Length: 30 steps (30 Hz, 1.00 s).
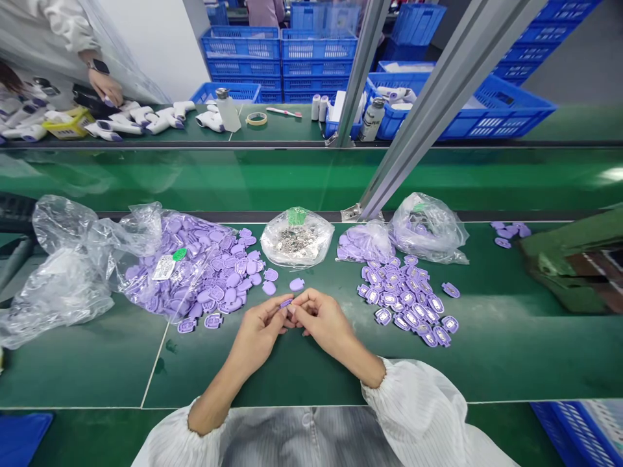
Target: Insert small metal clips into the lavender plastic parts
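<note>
Two grips together | left grip (260,329): narrow, pinching purple piece (286,303) | right grip (324,319): narrow, just beside it, contact unclear | piece: between grips, long axis sideways, slightly tilted | purple pile (403,301) ahead-right of grips on bench (97,357)

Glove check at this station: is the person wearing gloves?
No, the left hand and right hand are bare, pinching a small purple part, with white sleeves ending at the wrists.
</note>
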### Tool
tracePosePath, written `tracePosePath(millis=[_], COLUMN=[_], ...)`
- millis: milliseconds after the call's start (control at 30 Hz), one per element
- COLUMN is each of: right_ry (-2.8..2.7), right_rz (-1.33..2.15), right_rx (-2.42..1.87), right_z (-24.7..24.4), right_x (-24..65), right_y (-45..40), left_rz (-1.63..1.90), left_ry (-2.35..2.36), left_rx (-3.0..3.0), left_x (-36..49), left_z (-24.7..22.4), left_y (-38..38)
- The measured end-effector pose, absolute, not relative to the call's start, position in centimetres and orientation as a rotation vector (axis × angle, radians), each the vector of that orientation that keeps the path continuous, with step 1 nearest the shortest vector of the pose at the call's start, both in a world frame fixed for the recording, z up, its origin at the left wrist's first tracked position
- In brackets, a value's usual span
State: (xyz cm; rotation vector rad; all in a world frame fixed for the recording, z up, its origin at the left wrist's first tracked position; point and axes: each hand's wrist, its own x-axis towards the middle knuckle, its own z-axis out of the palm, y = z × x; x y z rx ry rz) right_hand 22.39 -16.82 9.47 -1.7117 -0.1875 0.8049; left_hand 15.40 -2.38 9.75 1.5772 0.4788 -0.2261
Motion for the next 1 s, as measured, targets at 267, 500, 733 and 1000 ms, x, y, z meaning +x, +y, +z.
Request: tracePosePath(millis=[267,500,733,1000], right_ry=[-0.162,-0.227,-0.344,-0.248], right_rz=[1.015,1.006,0.694,0.586], right_rx=[-1.517,-1.500,-1.853,-1.789], right_z=[9.7,9.6,10.4,11.7], right_x=[23.3,23.0,21.5,21.7], right_y=[-17.1,-17.5,-17.6,-20.6], left_rz=[-0.268,-0.409,-0.453,-0.428], left_ry=[0.445,0.439,0.514,0.498], left_rx=[1.580,1.545,1.580,1.706], left_x=[15.0,15.4,15.1,16.6], left_z=[9.6,10.2,10.3,12.3], left_y=[-1.6,-0.5,-0.2,-3.5])
